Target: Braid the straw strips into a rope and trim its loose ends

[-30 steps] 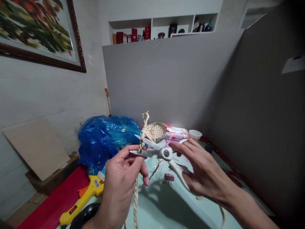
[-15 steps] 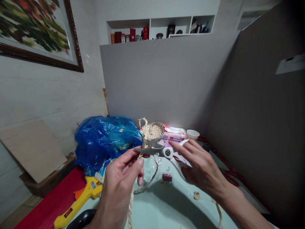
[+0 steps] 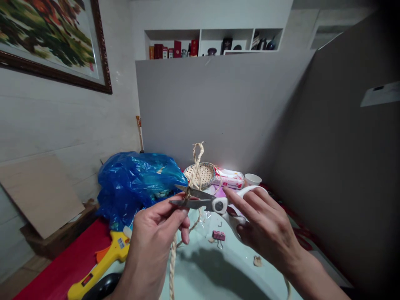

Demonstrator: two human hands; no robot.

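My left hand (image 3: 162, 229) pinches a pale braided cord (image 3: 172, 266) between thumb and forefinger. The braid hangs below the hand, and its looped, frayed top (image 3: 198, 152) stands up above the fingers. In my right hand (image 3: 265, 225) is a pair of scissors (image 3: 219, 205) with white handles. Their blades are parted and lie either side of a cord strand, just above my left fingertips. Whether the blades touch the strand I cannot tell. Behind the braid's top sits a small round woven basket (image 3: 206, 174).
A blue plastic bag (image 3: 137, 183) bulges at the left, with a yellow glue gun (image 3: 103, 266) nearer me. A pink binder clip (image 3: 218, 236) lies on the pale green tabletop (image 3: 200, 279). A pink-white tissue pack (image 3: 229, 178) and a white cup (image 3: 253, 179) stand behind. Grey panels (image 3: 218, 104) enclose the back and right.
The braid's looped top has risen and straightened upright. The scissors have shifted slightly left and down along the cord, blades still parted. The view has tilted a little.
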